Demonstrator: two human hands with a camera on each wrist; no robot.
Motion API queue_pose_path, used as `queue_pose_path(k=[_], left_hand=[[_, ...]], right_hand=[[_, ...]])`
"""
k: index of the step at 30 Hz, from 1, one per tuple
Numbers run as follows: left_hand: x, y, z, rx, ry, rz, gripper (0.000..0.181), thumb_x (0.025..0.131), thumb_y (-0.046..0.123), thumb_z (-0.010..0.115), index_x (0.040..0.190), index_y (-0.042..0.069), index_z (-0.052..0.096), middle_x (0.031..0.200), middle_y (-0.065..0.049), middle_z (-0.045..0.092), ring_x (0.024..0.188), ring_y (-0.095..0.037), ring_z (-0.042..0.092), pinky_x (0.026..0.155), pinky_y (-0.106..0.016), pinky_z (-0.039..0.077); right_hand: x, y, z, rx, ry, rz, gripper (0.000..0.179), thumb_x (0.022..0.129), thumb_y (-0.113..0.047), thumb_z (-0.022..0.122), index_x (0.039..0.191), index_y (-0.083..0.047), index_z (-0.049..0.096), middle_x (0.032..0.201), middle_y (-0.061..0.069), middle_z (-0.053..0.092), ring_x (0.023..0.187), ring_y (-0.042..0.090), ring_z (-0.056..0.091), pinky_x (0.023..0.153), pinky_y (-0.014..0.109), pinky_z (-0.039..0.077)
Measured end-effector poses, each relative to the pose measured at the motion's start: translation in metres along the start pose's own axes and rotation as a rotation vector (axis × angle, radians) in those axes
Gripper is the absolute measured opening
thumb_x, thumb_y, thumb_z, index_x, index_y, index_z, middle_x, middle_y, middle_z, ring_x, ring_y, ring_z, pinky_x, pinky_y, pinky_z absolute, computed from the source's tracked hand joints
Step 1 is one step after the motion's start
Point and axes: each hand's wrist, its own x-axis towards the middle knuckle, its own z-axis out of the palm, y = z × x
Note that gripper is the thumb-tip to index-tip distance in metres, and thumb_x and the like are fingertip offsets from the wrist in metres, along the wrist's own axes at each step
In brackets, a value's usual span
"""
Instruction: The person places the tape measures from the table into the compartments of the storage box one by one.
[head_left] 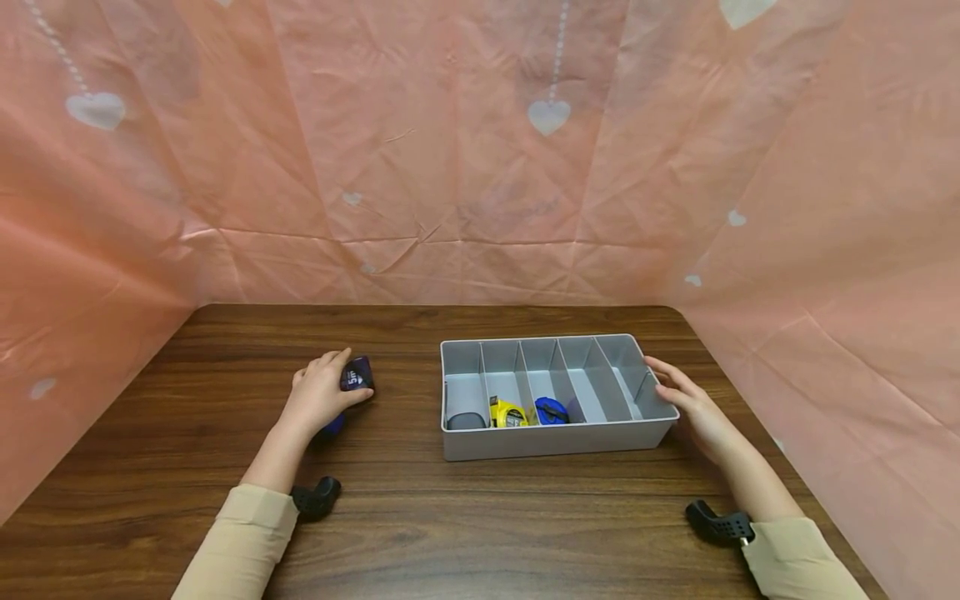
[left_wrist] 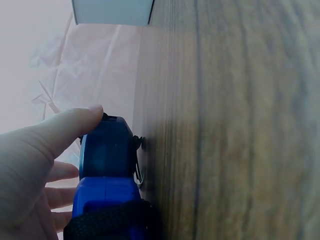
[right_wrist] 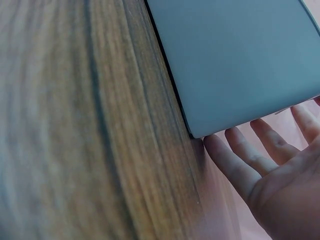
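Note:
At the left of the table, my left hand grips a dark tape measure marked 5m, thumb on one side and fingers on the other. A blue tape measure with a black strap lies right beside it; in the head view my wrist mostly hides it. My right hand touches the right end of a grey divided tray with fingers extended. Inside the tray's left compartments sit a dark grey rounded item, a yellow tape measure and another blue tape measure, one in each.
The tray's two right compartments hold nothing visible. The wooden table extends around the tray. A pink curtain with pale hearts hangs behind and along both sides. Black wrist mounts sit at both cuffs.

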Motion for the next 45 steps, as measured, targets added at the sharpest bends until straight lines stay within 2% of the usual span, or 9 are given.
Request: queue_pose_path(k=[16, 26, 39, 45], left_hand=[[0.0042, -0.0024, 0.0038, 0.015, -0.041, -0.041, 0.081, 0.084, 0.041, 0.072, 0.137, -0.012, 0.041, 0.133, -0.033, 0.045, 0.12, -0.05, 0.042, 0.094, -0.067, 0.029], [0.0047, -0.0019, 0.0023, -0.014, -0.064, -0.047, 0.08, 0.083, 0.039, 0.073, 0.136, -0.013, 0.043, 0.131, -0.033, 0.046, 0.118, -0.049, 0.044, 0.093, -0.065, 0.03], [0.0048, -0.0051, 0.0045, -0.048, -0.035, -0.015, 0.075, 0.083, 0.034, 0.074, 0.132, -0.015, 0.046, 0.127, -0.034, 0.048, 0.112, -0.048, 0.049, 0.093, -0.064, 0.032], [0.005, -0.0063, 0.0039, -0.053, -0.042, -0.001, 0.076, 0.084, 0.034, 0.074, 0.133, -0.016, 0.044, 0.128, -0.035, 0.047, 0.113, -0.049, 0.048, 0.096, -0.063, 0.031]], right_hand=[[-0.0006, -0.0014, -0.0004, -0.006, -0.007, -0.002, 0.05, 0.105, -0.018, 0.035, 0.153, -0.013, 0.023, 0.145, 0.026, 0.018, 0.119, 0.018, 0.036, 0.087, 0.025, 0.042], [-0.0008, -0.0015, -0.0002, -0.004, -0.01, -0.004, 0.05, 0.105, -0.018, 0.035, 0.153, -0.014, 0.022, 0.145, 0.026, 0.016, 0.12, 0.019, 0.035, 0.087, 0.026, 0.042], [-0.0006, 0.0005, -0.0009, 0.002, -0.004, -0.01, 0.049, 0.104, -0.018, 0.035, 0.152, -0.013, 0.024, 0.144, 0.026, 0.018, 0.117, 0.014, 0.038, 0.086, 0.024, 0.043], [-0.0006, 0.0011, -0.0013, 0.016, -0.01, -0.019, 0.049, 0.104, -0.017, 0.035, 0.152, -0.014, 0.024, 0.143, 0.025, 0.019, 0.117, 0.014, 0.039, 0.086, 0.024, 0.044]])
